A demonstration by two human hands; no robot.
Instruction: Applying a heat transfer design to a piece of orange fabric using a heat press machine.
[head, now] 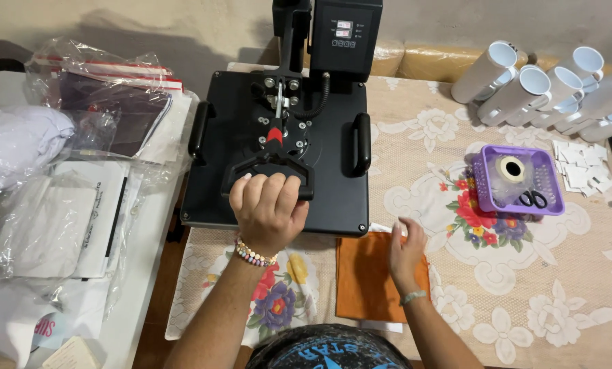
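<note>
A black heat press stands closed on the table, its flat top plate facing me. My left hand, with a bead bracelet on the wrist, is wrapped around the press's black handle at the front of the plate. My right hand rests flat, fingers spread, on an orange cloth that sticks out from under the press's front edge. A white sheet edge shows beside and under the cloth.
A flowered lace tablecloth covers the table. A purple basket with a tape roll and scissors sits right, white mugs behind it, small white paper pieces beside. Plastic-bagged garments and papers pile at left.
</note>
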